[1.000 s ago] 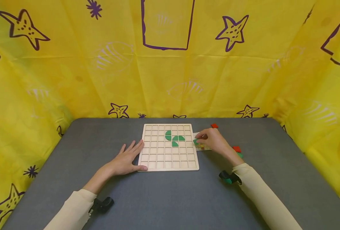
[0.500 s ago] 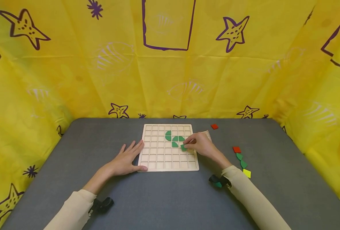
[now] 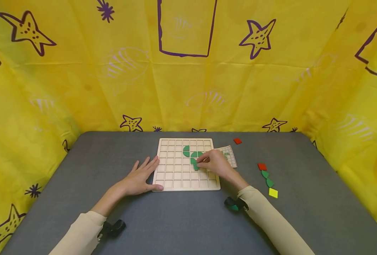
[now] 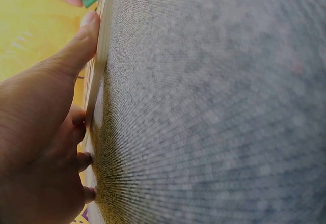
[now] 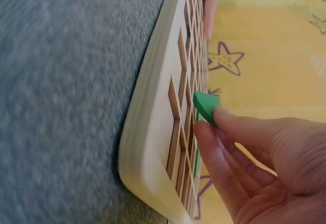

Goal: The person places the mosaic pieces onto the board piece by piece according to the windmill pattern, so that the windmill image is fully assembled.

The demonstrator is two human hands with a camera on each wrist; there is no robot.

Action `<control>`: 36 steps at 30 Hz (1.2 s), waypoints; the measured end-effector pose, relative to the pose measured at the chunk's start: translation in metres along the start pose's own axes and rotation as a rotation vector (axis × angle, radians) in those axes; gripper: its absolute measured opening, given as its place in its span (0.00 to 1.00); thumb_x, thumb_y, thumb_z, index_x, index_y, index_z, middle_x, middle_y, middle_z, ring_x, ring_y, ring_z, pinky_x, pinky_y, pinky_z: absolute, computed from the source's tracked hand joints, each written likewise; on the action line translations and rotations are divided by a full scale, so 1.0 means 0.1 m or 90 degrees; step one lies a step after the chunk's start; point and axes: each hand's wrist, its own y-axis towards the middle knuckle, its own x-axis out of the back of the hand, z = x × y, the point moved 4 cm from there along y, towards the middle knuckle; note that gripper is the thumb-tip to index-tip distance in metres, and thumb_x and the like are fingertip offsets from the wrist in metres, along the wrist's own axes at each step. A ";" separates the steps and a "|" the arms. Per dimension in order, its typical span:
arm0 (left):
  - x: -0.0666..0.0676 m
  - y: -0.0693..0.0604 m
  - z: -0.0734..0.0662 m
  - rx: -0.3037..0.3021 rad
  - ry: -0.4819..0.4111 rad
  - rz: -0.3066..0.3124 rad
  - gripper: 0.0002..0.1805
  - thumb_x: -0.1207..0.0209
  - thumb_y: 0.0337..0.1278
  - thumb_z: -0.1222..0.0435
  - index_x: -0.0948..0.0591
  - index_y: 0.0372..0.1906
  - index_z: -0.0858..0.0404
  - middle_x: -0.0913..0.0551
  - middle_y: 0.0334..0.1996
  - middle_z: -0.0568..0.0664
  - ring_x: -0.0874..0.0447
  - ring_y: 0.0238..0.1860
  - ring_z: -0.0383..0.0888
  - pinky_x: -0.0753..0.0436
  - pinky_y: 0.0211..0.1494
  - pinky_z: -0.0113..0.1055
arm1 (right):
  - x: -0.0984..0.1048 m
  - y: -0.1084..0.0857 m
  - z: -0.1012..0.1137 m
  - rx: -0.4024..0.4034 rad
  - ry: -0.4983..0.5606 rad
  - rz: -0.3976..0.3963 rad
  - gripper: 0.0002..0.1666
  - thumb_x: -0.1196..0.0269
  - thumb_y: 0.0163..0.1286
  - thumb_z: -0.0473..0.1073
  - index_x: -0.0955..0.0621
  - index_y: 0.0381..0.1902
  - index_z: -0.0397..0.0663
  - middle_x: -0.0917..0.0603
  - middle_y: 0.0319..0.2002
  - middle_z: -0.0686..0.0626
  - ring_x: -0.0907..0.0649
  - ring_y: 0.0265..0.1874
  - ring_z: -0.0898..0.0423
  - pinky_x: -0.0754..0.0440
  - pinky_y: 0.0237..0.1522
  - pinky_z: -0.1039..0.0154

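A square wooden grid board (image 3: 172, 176) lies on the grey table. Several green quarter-circle tiles (image 3: 186, 151) sit in cells near its middle. Thumb and fingertips of my right hand (image 3: 215, 162) pinch another green quarter-circle tile (image 5: 206, 105), held tilted just over the cells in the right wrist view. In the head view this tile is partly hidden by the fingers. My left hand (image 3: 140, 180) rests at the board's left edge, fingers spread straight and thumb on the near corner. The left wrist view shows the left thumb (image 4: 84, 43) against the board's side.
A printed pattern card (image 3: 230, 156) lies right of the board, partly under the right hand. Farther right are a red tile (image 3: 237, 141), another red tile (image 3: 262, 166), two green tiles (image 3: 269, 182) and a yellow square tile (image 3: 273, 193). A yellow curtain surrounds the table.
My right hand has carried the green tile left from over the card to the board's middle. The card has turned and is more visible. The left hand has stayed put.
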 end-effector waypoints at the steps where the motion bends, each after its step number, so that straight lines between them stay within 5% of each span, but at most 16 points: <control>1: 0.00 0.00 0.00 0.000 -0.001 0.000 0.59 0.38 0.52 0.37 0.50 0.77 0.66 0.54 0.78 0.57 0.61 0.76 0.64 0.64 0.71 0.66 | -0.01 0.00 0.00 -0.005 -0.004 -0.004 0.06 0.28 0.59 0.38 0.10 0.36 0.45 0.11 0.33 0.52 0.16 0.28 0.61 0.20 0.33 0.64; 15: -0.04 -0.01 0.03 0.004 -0.012 -0.005 0.60 0.38 0.51 0.35 0.50 0.78 0.65 0.54 0.78 0.55 0.61 0.77 0.63 0.65 0.71 0.65 | -0.14 0.01 0.08 -0.047 -0.074 -0.018 0.04 0.27 0.58 0.39 0.10 0.32 0.46 0.13 0.27 0.55 0.18 0.26 0.63 0.21 0.30 0.67; 25: -0.03 -0.01 0.03 0.004 -0.010 -0.007 0.60 0.38 0.51 0.36 0.50 0.78 0.65 0.54 0.78 0.55 0.62 0.77 0.62 0.65 0.71 0.65 | -0.16 0.02 0.09 -0.017 -0.095 -0.055 0.03 0.27 0.58 0.39 0.11 0.29 0.45 0.13 0.26 0.55 0.18 0.26 0.61 0.20 0.32 0.65; 36: -0.03 0.01 0.03 0.003 -0.008 -0.003 0.60 0.38 0.51 0.35 0.50 0.78 0.65 0.54 0.78 0.55 0.62 0.77 0.62 0.66 0.71 0.65 | -0.15 0.02 0.09 -0.033 -0.094 -0.035 0.02 0.28 0.60 0.39 0.11 0.31 0.47 0.14 0.27 0.55 0.19 0.26 0.61 0.21 0.31 0.65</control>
